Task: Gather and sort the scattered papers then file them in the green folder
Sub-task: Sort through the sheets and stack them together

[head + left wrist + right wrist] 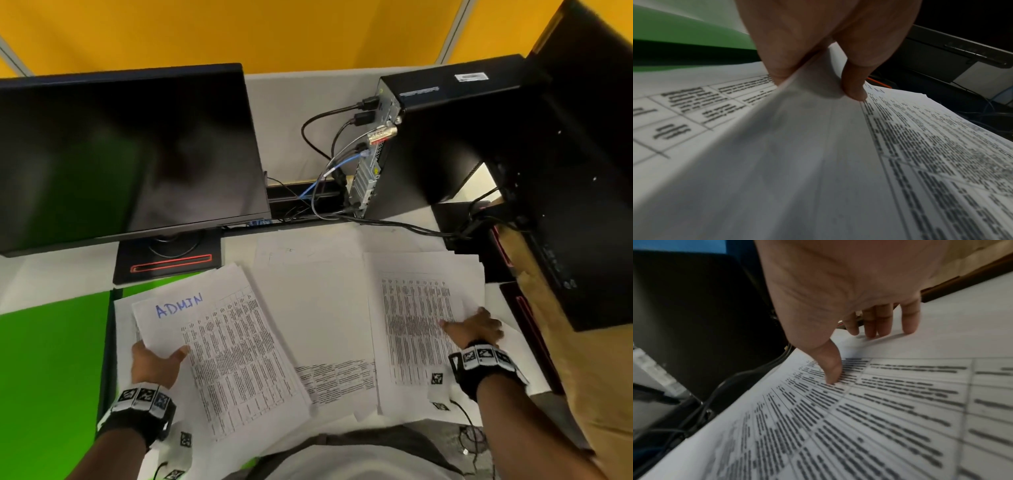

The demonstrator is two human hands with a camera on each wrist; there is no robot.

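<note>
The ADMIN sheet stack [219, 346], printed with tables and marked in blue ink, lies tilted at the left of the desk. My left hand [161, 356] pinches its near-left edge, thumb on top. In the left wrist view my left hand [816, 84] lifts the ADMIN sheet [797, 154] between thumb and fingers. The green folder [51, 359] lies open further left, partly under the papers. My right hand [469, 325] rests on the right printed pile [414, 329], and the right wrist view shows the thumb and straight fingertips [879, 331] touching it. More sheets [315, 308] overlap in the middle.
A dark monitor [120, 154] on its black stand [168, 263] sits behind the folder. A black computer tower [445, 137] with cables [329, 178] stands at the back right. Black equipment [589, 205] and brown cardboard [541, 308] bound the right side.
</note>
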